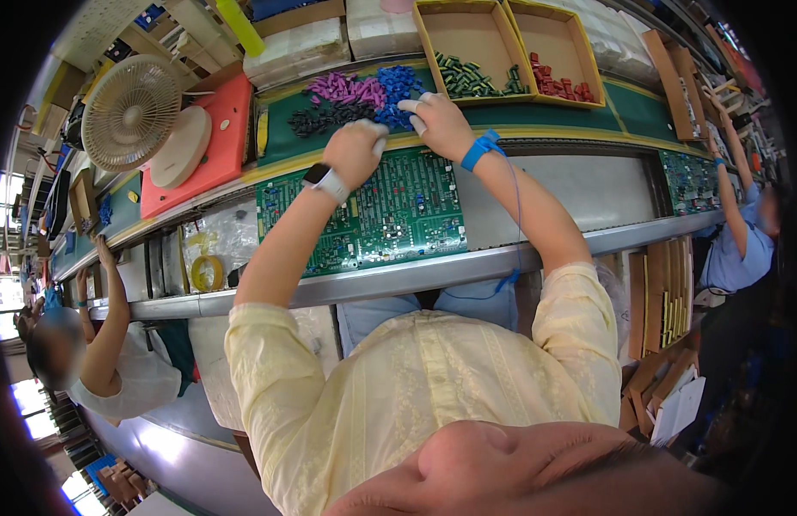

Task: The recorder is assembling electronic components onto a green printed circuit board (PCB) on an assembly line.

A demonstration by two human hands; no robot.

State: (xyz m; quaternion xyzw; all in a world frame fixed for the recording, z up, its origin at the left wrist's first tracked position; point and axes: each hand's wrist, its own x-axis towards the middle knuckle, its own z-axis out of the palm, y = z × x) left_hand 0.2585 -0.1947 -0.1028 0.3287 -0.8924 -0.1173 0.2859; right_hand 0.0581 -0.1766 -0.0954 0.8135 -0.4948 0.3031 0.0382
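A green circuit board [381, 219] full of small parts lies in front of me on the line. Over its far edge, my left hand [355, 153] is curled closed, with white covers on the fingertips; whatever it may hold is hidden. My right hand [441, 127] reaches to the pile of blue components [400, 84], its covered thumb and forefinger apart beside the pile's right edge. Purple components [345, 89] and black components [330, 119] lie heaped to the left of the blue ones. A blue wrist strap [482, 150] with a cord circles my right wrist.
Two yellow-edged boxes hold green components [467, 77] and red components [557, 82]. At left, a fan [132, 112] stands by a red mat [214, 146]. A metal rail [502, 248] runs along the near edge. Co-workers stand at both sides; another board [692, 176] lies right.
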